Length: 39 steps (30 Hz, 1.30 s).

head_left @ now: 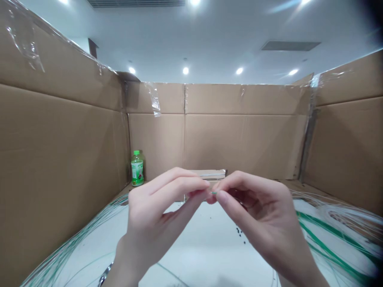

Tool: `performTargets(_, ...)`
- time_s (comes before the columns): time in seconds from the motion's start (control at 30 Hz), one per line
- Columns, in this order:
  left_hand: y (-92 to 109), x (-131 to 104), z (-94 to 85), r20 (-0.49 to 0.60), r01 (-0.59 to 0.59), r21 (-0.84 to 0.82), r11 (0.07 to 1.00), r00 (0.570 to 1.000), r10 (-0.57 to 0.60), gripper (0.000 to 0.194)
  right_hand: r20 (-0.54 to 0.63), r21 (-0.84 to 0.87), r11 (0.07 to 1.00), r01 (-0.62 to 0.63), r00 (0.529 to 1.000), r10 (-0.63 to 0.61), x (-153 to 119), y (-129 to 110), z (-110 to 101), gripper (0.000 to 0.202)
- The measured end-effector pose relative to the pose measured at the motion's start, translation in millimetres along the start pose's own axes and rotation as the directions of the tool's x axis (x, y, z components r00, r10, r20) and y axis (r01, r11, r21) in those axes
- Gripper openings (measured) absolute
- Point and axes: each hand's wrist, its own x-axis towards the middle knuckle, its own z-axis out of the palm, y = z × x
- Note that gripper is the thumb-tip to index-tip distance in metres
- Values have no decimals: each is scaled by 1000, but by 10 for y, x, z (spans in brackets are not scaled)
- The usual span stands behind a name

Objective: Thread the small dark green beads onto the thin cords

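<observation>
At the centre of the head view, my left hand (163, 213) and my right hand (263, 215) meet at their fingertips above the white surface (206, 251). Both are closed in a pinch. A short bit of thin green wire (213, 193) shows between the two sets of fingertips, gripped from either side. Its ends are hidden by the fingers. Several tiny black pieces (240, 234) lie on the white surface, just left of my right hand.
Green and white wires (80, 235) run along the left edge. Thick green strands (335, 235) and a white wire coil (338, 213) lie at the right. A green-capped bottle (137, 169) stands at the back left. Cardboard walls (239, 139) enclose the surface.
</observation>
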Motion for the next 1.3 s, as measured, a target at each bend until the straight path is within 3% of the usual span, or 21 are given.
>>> performTargets(0.4, 2, -17, -8, 24, 23, -52, 998, 999, -21, 28, 6, -62, 998, 21, 1000, -21, 16, -23, -15, 12)
performTargets(0.53, -10, -37, 8, 5, 87, -104, 991, 996, -87, 32, -42, -78, 995, 63, 997, -66, 9, -13, -15, 11)
performTargets(0.63, -12, -58, 40, -54, 180, -203, 963, 979, -195, 32, -109, -106, 985, 134, 983, -145, 3, 9, -14, 10)
performTargets(0.8, 5, -63, 86, -70, 275, -354, 894, 945, -318, 25, -123, -147, 956, 256, 954, -274, -23, 13, 13, 14)
performTargets(1.03, 21, -33, 91, -23, 313, -475, 823, 930, -367, 27, -147, -162, 952, 261, 947, -285, -42, -44, 45, 14)
performTargets(1.3, -1, -30, 114, -43, 305, -547, 779, 920, -390, 25, -143, -139, 951, 277, 944, -297, -44, -50, 71, 15)
